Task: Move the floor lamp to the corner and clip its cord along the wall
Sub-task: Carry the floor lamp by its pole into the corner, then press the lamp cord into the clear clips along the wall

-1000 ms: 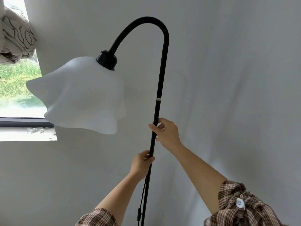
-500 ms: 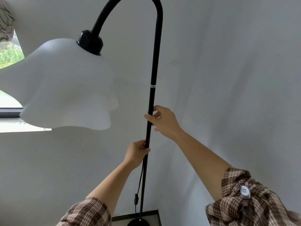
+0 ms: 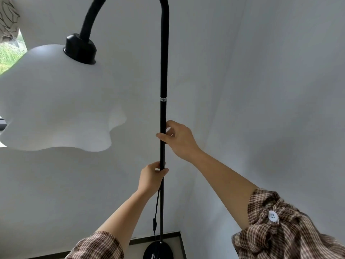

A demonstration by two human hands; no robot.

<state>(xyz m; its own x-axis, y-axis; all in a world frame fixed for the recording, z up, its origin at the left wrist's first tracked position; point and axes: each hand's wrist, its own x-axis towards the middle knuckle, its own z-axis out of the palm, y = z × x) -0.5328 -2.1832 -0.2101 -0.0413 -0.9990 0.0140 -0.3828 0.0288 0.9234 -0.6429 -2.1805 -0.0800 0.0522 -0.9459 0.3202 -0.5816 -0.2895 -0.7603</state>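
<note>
The floor lamp, judged stiff but top-heavy from its white shade, is stood in the wall corner and is best held by the pole, where the left hand and, above it, the right hand are closed with fingers wrapped.

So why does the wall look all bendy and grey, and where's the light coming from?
Head view: the wide-angle lens bends the wall and the corner line. Daylight enters from the window at upper left, overexposed, so the white shade glows on that side. Soft shadows fall right of the pole. Both hands, left and right, look sharp.
</note>
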